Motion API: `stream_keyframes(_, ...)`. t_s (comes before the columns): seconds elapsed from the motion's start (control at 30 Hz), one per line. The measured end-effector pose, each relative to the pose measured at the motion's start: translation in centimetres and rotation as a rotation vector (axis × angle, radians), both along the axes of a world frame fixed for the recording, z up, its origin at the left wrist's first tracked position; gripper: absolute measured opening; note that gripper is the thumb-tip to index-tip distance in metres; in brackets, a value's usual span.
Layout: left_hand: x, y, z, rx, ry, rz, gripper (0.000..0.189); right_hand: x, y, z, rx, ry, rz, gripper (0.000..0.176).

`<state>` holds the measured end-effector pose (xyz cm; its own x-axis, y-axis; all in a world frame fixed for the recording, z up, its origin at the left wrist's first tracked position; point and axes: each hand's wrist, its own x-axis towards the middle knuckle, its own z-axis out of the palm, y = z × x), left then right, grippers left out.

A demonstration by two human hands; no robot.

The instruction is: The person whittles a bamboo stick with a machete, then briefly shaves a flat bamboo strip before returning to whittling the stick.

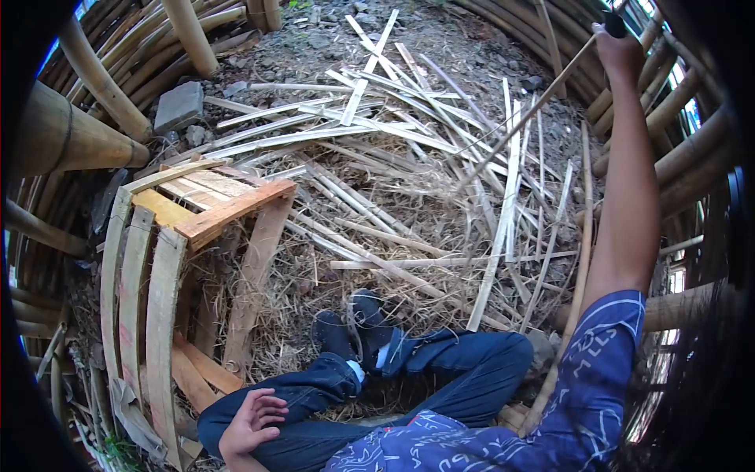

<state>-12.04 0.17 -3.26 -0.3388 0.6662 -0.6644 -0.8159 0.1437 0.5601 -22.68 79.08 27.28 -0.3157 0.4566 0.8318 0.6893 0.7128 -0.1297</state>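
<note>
My left hand hangs over my thigh at the lower left, fingers apart and nothing in it. At the upper right my right hand, on a raised, outstretched arm, is closed around the dark handle of a tool. A long thin bamboo strip runs from beside that hand down to the left; whether the fingers also grip it is unclear. Many split bamboo strips lie crossed on the ground ahead of my feet.
A wooden slatted crate stands on the left, near my left hand. Behind it are a grey block and thick bamboo poles. Stacked bamboo lines the right side. Shavings cover the soil.
</note>
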Motion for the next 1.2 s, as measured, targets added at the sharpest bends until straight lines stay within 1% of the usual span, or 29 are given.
stream_keyframes(0.03,-0.1,0.0,-0.3,-0.020,-0.012,0.005,0.083,1.2,-0.2,1.4,-0.086,0.046,-0.053,0.040)
stream_keyframes(0.07,-0.1,0.0,-0.2,-0.010,-0.016,0.001,0.083,2.0,-0.9,2.1,-0.347,0.275,0.161,0.033)
stream_keyframes(0.13,-0.3,0.2,0.2,-0.016,-0.011,-0.011,0.082,4.1,-2.7,3.2,-0.400,0.424,0.313,0.022)
stream_keyframes(0.17,-0.2,0.6,1.0,-0.001,0.056,-0.028,0.080,4.5,1.7,3.1,-0.507,0.627,0.504,0.019)
stream_keyframes(0.2,-0.2,0.6,1.2,0.003,0.060,-0.023,0.080,5.9,2.6,3.5,-0.587,0.603,0.516,0.027)
stream_keyframes(0.27,-0.2,0.7,1.3,0.004,0.102,-0.042,0.080,7.9,3.6,3.4,-0.750,0.698,0.541,0.029)
stream_keyframes(0.33,-0.2,0.8,1.6,0.004,0.110,-0.050,0.081,10.1,6.1,2.3,-0.908,0.766,0.708,0.031)
stream_keyframes(0.37,-0.2,0.9,1.7,-0.016,0.169,-0.077,0.081,11.3,6.4,1.9,-0.996,0.690,0.730,0.027)
stream_keyframes(0.4,-0.2,1.3,2.2,-0.038,0.227,-0.106,0.081,12.0,4.3,1.3,-1.051,0.677,0.729,0.031)
stream_keyframes(0.43,0.1,2.0,2.9,-0.003,0.255,-0.009,0.071,12.5,2.2,0.5,-1.117,0.758,0.784,0.036)
stream_keyframes(0.47,0.0,2.5,2.8,0.000,0.255,-0.010,0.071,13.2,2.0,-0.5,-1.169,0.803,0.812,0.039)
stream_keyframes(0.53,-0.5,3.8,2.6,-0.048,0.905,0.161,0.059,14.4,0.7,-2.9,-1.219,0.808,0.858,0.040)
stream_keyframes(0.57,-0.6,5.3,3.6,-0.151,1.068,0.278,0.053,14.3,-1.0,-4.2,-1.193,0.877,0.839,0.040)
stream_keyframes(0.6,-0.8,6.5,5.3,-0.152,1.068,0.274,0.053,14.4,-2.3,-5.6,-1.169,0.947,0.818,0.040)
stream_keyframes(0.67,-1.3,9.0,8.6,-0.359,1.424,0.146,0.062,15.3,-2.8,-9.1,-1.269,0.964,0.883,0.040)
stream_keyframes(0.7,-1.5,10.5,9.3,-0.362,1.425,0.136,0.062,15.5,-2.9,-11.2,-1.293,0.953,0.877,0.039)
stream_keyframes(0.77,-1.6,13.2,10.3,-0.429,1.479,-0.251,0.073,15.7,-3.8,-14.7,-1.372,0.942,0.867,0.036)
stream_keyframes(0.8,-1.5,14.1,9.8,-0.413,1.360,-0.401,0.081,15.6,-5.1,-16.0,-1.425,0.946,0.859,0.034)
stream_keyframes(0.83,-1.0,14.5,8.3,-0.405,1.348,-0.476,0.083,15.2,-6.2,-17.1,-1.417,1.030,0.815,0.032)
stream_keyframes(0.87,-0.4,14.7,6.6,-0.397,1.337,-0.552,0.084,15.7,-6.2,-18.3,-1.458,0.916,0.811,0.034)
stream_keyframes(0.9,0.2,14.6,5.1,-0.396,1.339,-0.568,0.084,15.5,-7.0,-19.1,-1.478,0.986,0.803,0.035)
stream_keyframes(0.93,0.7,14.4,3.8,-0.355,1.261,-0.566,0.075,15.0,-7.9,-19.8,-1.498,1.055,0.796,0.036)
stream_keyframes(0.97,1.0,14.2,2.8,-0.316,1.183,-0.562,0.066,14.9,-8.0,-20.6,-1.551,1.041,0.818,0.037)
stream_keyframes(1.0,1.0,13.9,2.2,-0.319,1.185,-0.574,0.066,14.9,-8.1,-21.5,-1.606,1.024,0.841,0.039)
stream_keyframes(1.03,0.9,13.5,1.7,-0.295,0.919,-0.607,0.052,15.0,-8.1,-22.2,-1.639,0.954,0.850,0.041)
stream_keyframes(1.07,0.9,13.1,1.2,-0.270,0.651,-0.627,0.038,14.5,-8.7,-22.6,-1.628,0.987,0.838,0.041)
stream_keyframes(1.1,1.4,12.7,0.9,-0.225,0.596,-0.553,0.024,14.5,-9.2,-22.8,-1.624,0.961,0.810,0.041)
stream_keyframes(1.13,1.3,12.2,0.8,-0.232,0.597,-0.549,0.024,14.4,-9.8,-22.8,-1.621,0.935,0.786,0.040)
stream_keyframes(1.2,0.8,11.6,1.3,-0.208,0.492,-0.773,0.031,14.0,-10.5,-23.2,-1.633,0.913,0.812,0.041)
